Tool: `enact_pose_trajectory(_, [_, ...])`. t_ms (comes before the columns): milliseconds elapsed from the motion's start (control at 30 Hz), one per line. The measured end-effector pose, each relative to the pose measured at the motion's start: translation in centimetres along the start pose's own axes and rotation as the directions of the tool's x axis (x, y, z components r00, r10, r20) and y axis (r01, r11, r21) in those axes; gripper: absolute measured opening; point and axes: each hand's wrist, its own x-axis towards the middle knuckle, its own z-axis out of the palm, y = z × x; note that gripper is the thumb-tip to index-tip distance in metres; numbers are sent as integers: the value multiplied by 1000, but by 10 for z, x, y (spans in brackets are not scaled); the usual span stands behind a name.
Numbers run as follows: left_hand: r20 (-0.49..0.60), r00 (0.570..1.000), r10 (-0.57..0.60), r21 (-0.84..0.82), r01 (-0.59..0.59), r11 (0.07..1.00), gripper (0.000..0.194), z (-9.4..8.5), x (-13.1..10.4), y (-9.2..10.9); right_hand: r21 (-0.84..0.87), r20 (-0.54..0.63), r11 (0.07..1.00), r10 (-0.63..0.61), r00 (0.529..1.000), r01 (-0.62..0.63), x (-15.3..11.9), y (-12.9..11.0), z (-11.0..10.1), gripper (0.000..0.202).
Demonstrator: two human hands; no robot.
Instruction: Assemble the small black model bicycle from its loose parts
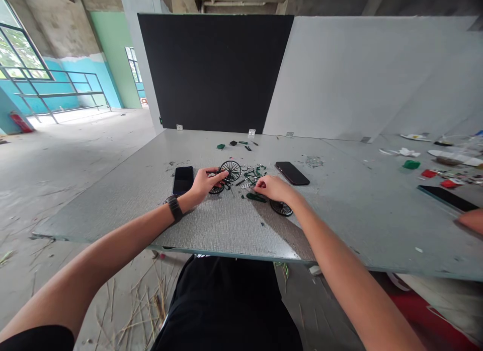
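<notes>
My left hand (209, 181) pinches a small black spoked toy bicycle wheel (230, 171), holding it upright over the table. Below that hand another spoked wheel (216, 190) is partly hidden by the fingers. My right hand (272, 187) is closed, fingertips together, among small green, black and silver bicycle parts (257, 170); what it pinches, if anything, is too small to make out. A dark green piece (256, 197) lies just under its fingertips. One more spoked wheel (281, 208) lies flat beneath my right wrist.
Phones lie left (183, 180) and right (292, 173) of the parts. Small green and black pieces (241, 143) sit farther back. A black panel (219, 71) stands along the table's rear. At far right are another phone (448, 198), red pieces (452, 183) and another person's hand (471, 221).
</notes>
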Motion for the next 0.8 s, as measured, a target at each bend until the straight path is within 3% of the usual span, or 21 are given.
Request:
enact_pose_trajectory(300, [-4,1000,28,-15,-28,1000,38,-1,1,-1,-12,-7,998,-54,999,54,-2,2,0,16])
enact_pose_trajectory(467, [-20,1000,23,-8,-23,1000,38,-1,2,-3,-4,-12,1000,-20,1000,20,1,6,3,16])
enact_pose_trajectory(633, [-28,1000,14,-34,-15,999,39,0,4,-5,-69,31,997,-15,999,17,1,6,3,22])
enact_pose_trajectory(800, [-34,999,4,-50,-6,999,42,2,3,-3,-145,-5,989,-20,1000,19,-4,4,1,22])
